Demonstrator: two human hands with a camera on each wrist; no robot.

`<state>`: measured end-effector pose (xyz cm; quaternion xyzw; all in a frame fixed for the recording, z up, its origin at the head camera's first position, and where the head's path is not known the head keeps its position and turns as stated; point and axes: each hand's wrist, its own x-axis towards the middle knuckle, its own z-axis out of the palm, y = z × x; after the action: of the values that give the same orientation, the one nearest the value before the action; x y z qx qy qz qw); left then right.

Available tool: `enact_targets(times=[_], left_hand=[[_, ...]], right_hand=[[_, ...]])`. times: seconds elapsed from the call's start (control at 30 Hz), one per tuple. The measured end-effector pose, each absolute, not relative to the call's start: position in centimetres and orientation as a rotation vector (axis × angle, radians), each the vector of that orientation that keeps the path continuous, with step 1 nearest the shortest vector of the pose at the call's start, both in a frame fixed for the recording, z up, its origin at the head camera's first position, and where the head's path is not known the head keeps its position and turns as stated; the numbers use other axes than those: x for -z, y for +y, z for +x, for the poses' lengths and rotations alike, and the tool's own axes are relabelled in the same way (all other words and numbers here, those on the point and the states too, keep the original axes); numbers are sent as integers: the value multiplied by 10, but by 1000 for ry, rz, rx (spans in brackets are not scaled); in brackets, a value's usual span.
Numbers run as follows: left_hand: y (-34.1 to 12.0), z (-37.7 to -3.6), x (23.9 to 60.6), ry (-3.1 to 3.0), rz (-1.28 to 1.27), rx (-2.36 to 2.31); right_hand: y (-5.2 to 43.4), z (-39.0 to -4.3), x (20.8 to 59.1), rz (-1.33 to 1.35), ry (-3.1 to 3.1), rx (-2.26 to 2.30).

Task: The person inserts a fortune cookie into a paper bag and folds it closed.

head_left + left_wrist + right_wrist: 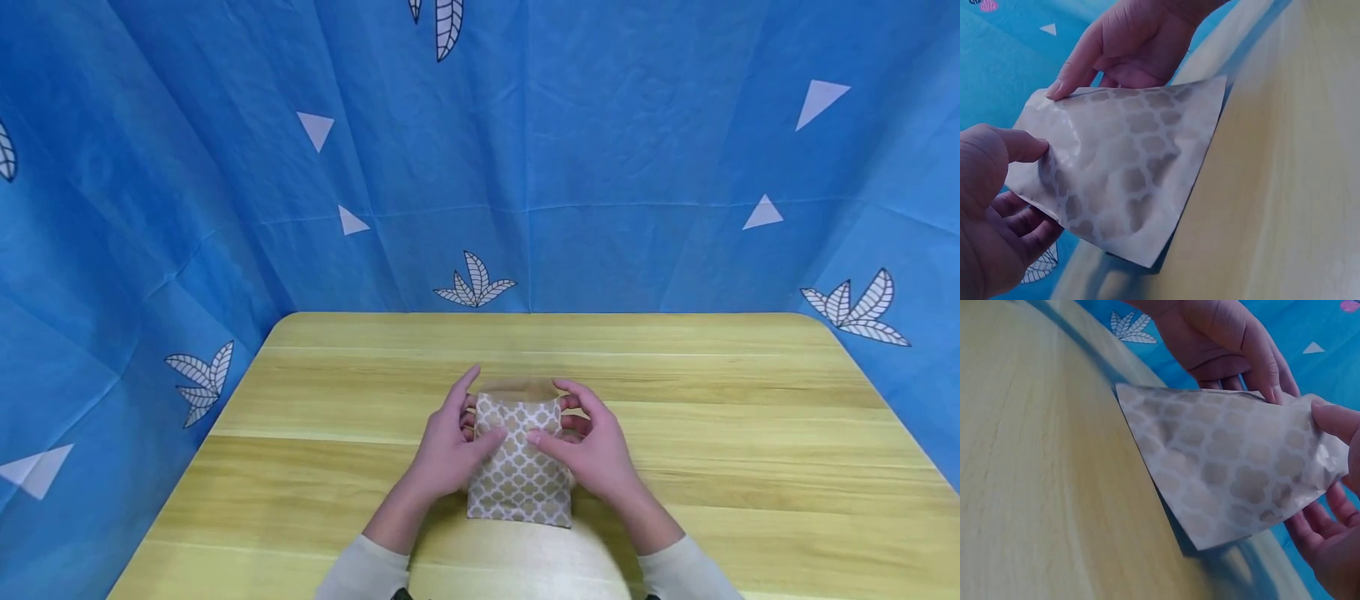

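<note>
A flat paper bag (pixel 519 490) with a tan-and-white lattice print is held up between both hands over the table. My left hand (pixel 444 454) grips its left side near the far end, thumb on the printed face and fingers behind. On the right side, my right hand (pixel 602 457) pinches it the same way. In the left wrist view the bag (pixel 1129 165) looks slightly puffed and creased under the thumbs. One lower corner of the bag (pixel 1210 531) hangs close over the tabletop in the right wrist view. Its back face is hidden.
The light wooden table (pixel 750 433) has rounded far corners. Behind it and along both sides hangs a blue curtain (pixel 600 150) printed with white leaves and triangles.
</note>
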<state>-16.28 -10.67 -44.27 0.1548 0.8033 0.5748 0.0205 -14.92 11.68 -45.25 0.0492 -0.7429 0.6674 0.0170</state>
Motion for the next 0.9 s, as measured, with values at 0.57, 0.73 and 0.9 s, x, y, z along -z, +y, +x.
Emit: enact_targets(times=[0.57, 0.73, 0.9], left_hand=[[-97, -157, 424, 2494, 684, -1884], [-95, -157, 423, 2445, 729, -1936], [-94, -156, 422, 2334, 820, -2020]], right_hand=[[120, -145, 442, 507, -2050, -2094], [121, -145, 440, 638, -1988, -2054], [122, -146, 439, 720, -1906, -2092]])
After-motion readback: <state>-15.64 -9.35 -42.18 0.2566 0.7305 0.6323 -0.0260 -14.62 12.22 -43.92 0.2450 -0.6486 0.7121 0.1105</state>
